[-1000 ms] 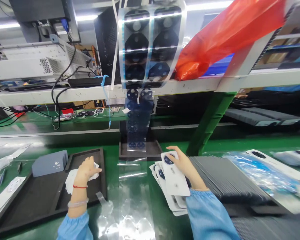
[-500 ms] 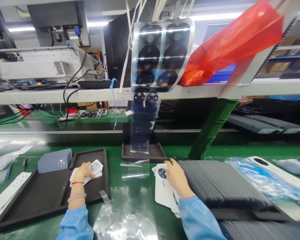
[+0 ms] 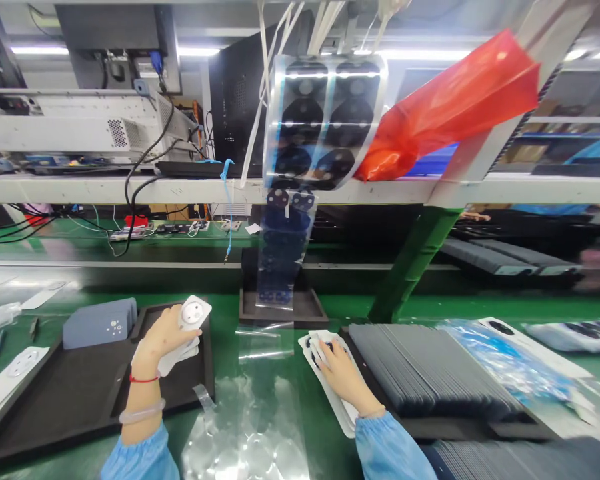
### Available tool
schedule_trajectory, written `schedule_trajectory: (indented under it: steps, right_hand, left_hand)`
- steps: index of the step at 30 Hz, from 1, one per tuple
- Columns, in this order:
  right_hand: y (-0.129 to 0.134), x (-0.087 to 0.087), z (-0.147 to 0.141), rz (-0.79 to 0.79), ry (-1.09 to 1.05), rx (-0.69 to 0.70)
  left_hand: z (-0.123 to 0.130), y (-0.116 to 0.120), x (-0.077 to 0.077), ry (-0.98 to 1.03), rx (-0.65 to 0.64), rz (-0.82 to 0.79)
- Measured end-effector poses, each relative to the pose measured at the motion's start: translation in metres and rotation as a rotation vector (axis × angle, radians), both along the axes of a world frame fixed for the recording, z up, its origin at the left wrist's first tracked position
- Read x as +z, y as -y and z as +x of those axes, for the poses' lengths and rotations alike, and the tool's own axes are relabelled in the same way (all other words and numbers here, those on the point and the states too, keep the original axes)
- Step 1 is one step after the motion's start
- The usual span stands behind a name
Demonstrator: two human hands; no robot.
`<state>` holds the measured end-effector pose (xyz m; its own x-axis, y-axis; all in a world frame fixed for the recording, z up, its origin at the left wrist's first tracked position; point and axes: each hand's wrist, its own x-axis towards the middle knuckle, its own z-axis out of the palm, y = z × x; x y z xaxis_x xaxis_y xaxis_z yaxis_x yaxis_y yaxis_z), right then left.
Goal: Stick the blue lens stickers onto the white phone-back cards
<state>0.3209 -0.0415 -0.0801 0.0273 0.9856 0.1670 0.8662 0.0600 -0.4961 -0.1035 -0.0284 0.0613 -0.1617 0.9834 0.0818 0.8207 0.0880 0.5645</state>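
My left hand (image 3: 163, 337) is closed round a white phone back cover (image 3: 194, 312) with a round camera area. More white covers (image 3: 183, 357) show below its fingers, over the right part of a black tray (image 3: 55, 413); how many are in the grip I cannot tell. My right hand (image 3: 341, 373) lies across a small stack of white phone back covers (image 3: 340, 410) on the green table, its fingers over the dark camera area at the top end. The thumb is hidden. Close to its right stands a long row of grey panels (image 3: 430, 367).
Grey-blue panels (image 3: 100, 323) stand at the tray's back. A clear film strip (image 3: 275, 373) runs down from a roll (image 3: 325, 127) on the shelf between my hands. White covers (image 3: 10, 383) lie far left, blue plastic film (image 3: 500, 363) far right. A green post (image 3: 415, 260) rises behind.
My left hand has raised its cover slightly and tilted it. My right hand has moved left over its stack, which has turned and looks more evenly aligned. The head view has shifted slightly.
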Motion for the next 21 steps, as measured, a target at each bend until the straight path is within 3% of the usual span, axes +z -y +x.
schedule_trajectory:
  steps: [3,6,9,12,17,21]
  right_hand:
    - [-0.024,0.012,-0.012,0.047,-0.123,-0.046]
    - [-0.067,0.026,-0.033,0.071,-0.288,-0.065]
    - [-0.109,0.040,-0.054,0.069,-0.463,-0.088]
    - [-0.128,0.053,-0.069,0.082,-0.641,-0.059]
    - [-0.101,0.075,-0.080,0.180,-0.896,0.124]
    - [-0.058,0.101,-0.084,0.190,-1.011,0.326]
  left_hand:
    - [0.021,0.002,0.008,0.266,-0.132,0.029]
    - [0.046,-0.004,0.002,0.550,-0.218,0.027]
    - [0.070,-0.018,-0.014,0.756,-0.176,0.036]
    - [0.084,-0.028,-0.027,0.823,-0.080,0.025]
    - [0.085,-0.026,-0.029,0.760,0.030,0.134]
    - [0.094,-0.015,-0.016,0.723,-0.044,0.133]
